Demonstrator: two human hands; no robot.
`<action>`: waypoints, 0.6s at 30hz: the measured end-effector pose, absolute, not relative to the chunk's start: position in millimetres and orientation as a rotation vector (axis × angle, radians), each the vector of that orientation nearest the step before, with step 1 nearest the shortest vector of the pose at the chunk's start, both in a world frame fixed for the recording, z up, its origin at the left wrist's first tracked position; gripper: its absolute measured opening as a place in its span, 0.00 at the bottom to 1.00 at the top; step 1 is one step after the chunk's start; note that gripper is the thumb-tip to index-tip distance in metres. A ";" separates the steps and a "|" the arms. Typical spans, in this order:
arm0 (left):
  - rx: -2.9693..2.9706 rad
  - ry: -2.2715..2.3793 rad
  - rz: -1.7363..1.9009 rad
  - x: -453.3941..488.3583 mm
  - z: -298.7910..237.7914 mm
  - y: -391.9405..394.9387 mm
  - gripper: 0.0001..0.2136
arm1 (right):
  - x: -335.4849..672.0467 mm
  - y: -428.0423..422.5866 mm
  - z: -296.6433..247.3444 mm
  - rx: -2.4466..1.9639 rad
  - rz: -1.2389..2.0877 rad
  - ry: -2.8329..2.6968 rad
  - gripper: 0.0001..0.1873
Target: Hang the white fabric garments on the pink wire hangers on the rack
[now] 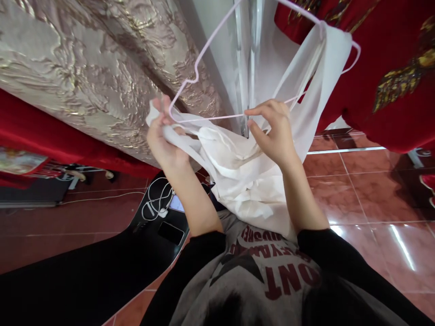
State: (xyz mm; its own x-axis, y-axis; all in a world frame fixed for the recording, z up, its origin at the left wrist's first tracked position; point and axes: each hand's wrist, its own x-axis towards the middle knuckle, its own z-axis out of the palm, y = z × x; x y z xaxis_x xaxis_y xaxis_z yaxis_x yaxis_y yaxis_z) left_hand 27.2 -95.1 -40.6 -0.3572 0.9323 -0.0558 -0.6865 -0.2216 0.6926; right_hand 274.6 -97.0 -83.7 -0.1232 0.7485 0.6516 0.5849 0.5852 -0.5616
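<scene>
A thin pink clothes hanger [217, 31] hangs tilted in front of me, its top running out of the upper edge of the view. One strap of a white garment [244, 176] loops over the hanger's right shoulder, and the cloth sags below toward my lap. My left hand [166, 131] is at the hanger's left corner, with its fingers curled on the other strap of the white garment. My right hand [273, 127] pinches the hanger's lower bar near its middle, thumb and forefinger close together.
Patterned beige curtain cloth [112, 72] hangs at the left, red embroidered cloth [384, 77] at the right. A black bench [102, 267] on my left carries a dark phone [171, 232], a lit phone [176, 203] and a white cable [152, 206]. Red tiles [380, 190] cover the floor.
</scene>
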 end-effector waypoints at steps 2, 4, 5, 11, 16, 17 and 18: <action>0.500 0.795 1.749 43.5 -45.1 -102.3 0.18 | 270.3 -97.4 -84.6 -1.079 0.188 -1.810 0.13; 0.521 0.731 1.684 62.9 -47.5 -107.0 0.19 | 264.1 -97.8 -85.3 -1.058 0.179 -1.826 0.13; 0.524 0.694 1.644 72.5 -48.6 -107.8 0.19 | 261.1 -98.2 -85.0 -1.046 0.176 -1.835 0.14; 0.725 0.670 1.735 103.9 -56.9 -96.9 0.20 | 271.6 -105.2 -74.0 -0.848 0.178 -1.883 0.15; 0.816 0.776 1.737 94.9 -54.3 -91.4 0.20 | 332.9 -87.5 -74.9 -0.936 -0.229 -1.223 0.17; 0.806 0.785 1.721 93.8 -53.6 -91.3 0.20 | 344.5 -80.2 -78.2 -1.007 -0.223 -1.163 0.24; 0.797 0.785 1.709 93.7 -53.5 -91.3 0.20 | 353.5 -72.7 -82.3 -1.078 -0.154 -1.178 0.33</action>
